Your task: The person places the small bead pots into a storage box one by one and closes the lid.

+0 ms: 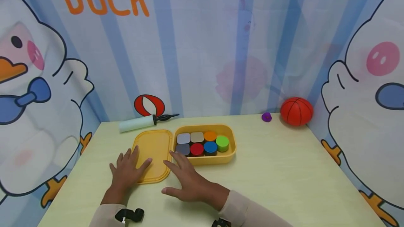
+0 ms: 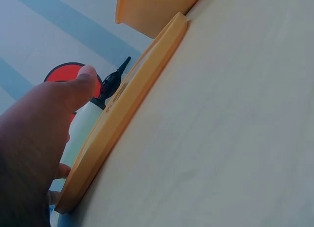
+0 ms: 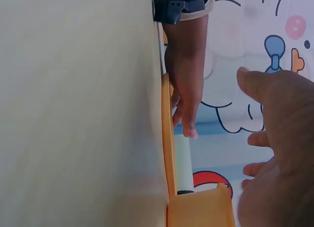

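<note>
A flat yellow lid (image 1: 154,150) lies on the table, its right edge beside a yellow box (image 1: 205,161). Inside the box stand several small jars with coloured tops, among them a red one (image 1: 197,149), a blue one (image 1: 210,148) and a green one (image 1: 222,143). My left hand (image 1: 126,171) is over the left edge of the lid with its fingers spread; whether it touches the lid I cannot tell. My right hand (image 1: 189,181) hovers by the lid's right edge, in front of the box, fingers apart and holding nothing.
Behind the lid lies a pale green hand pump (image 1: 137,124) with a black nozzle. A red ball (image 1: 296,111) and a small purple object (image 1: 266,117) sit at the back right. A striped curtain (image 1: 202,45) with duck drawings closes off the table's back.
</note>
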### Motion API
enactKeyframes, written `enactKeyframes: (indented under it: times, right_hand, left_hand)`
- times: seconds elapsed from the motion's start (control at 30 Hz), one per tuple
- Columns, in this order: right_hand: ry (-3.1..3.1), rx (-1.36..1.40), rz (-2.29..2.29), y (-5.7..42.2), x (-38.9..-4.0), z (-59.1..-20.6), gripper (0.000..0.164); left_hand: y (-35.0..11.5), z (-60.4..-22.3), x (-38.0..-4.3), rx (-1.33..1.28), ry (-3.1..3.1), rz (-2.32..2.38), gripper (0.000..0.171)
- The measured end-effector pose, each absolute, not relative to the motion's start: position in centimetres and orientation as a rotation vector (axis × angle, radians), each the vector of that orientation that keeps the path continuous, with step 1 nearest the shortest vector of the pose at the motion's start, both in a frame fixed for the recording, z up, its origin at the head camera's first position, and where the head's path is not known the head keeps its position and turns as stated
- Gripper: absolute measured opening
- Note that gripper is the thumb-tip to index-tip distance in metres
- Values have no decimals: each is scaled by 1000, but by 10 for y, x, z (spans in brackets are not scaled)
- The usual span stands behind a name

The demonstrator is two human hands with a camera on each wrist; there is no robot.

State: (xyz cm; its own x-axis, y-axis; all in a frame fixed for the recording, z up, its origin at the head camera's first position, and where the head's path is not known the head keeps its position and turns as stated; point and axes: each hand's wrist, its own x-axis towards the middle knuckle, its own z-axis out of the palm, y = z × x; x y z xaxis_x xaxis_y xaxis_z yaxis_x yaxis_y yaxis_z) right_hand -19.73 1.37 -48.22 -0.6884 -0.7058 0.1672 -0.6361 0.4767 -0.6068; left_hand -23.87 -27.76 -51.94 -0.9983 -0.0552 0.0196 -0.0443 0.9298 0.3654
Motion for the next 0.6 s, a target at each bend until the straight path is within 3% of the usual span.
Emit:
enactKeyframes:
  times: [0.2, 0.37, 0.6]
  right_hand:
    - [2614, -1374, -983, 10, -195, -487, 81]
    - [2508, -1230, -967, 8, -192, -483, 75]
    - [2416, -1053, -929, 5, -198, -494, 82]
  left_hand:
    - [-280, -521, -240, 68, -3061, -570, 99]
    - [-279, -521, -241, 73, -3062, -576, 99]
    - [-280, -523, -242, 73, -3068, -572, 98]
